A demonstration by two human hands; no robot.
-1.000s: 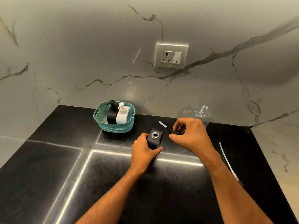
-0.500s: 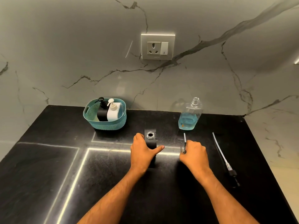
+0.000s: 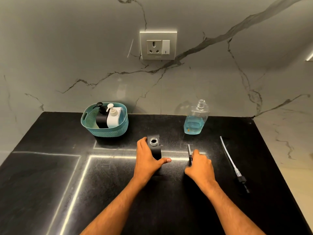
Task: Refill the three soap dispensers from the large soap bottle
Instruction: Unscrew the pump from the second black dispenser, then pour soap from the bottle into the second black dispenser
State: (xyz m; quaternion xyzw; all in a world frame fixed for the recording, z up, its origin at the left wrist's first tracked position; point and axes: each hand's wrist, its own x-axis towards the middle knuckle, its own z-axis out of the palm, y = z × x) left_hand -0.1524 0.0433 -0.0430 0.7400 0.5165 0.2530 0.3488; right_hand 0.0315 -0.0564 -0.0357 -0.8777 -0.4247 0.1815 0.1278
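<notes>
Both hands curled: left hand (image 3: 147, 160) grips open dispenser (image 3: 154, 146), right hand (image 3: 199, 165) pinches pump (image 3: 190, 154) mid-counter.

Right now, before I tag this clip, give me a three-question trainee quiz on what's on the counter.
1. True or false: the black square dispenser gripped by the left hand has its pump fitted.
2. How many dispensers stand in the teal plastic basket? A one, B two, C three.
3. Fill in: the clear large bottle holds ___ soap.

Key: 1 false, its neck is open; the right hand holds the small black pump at the black counter. 2 B. 3 blue.
</notes>
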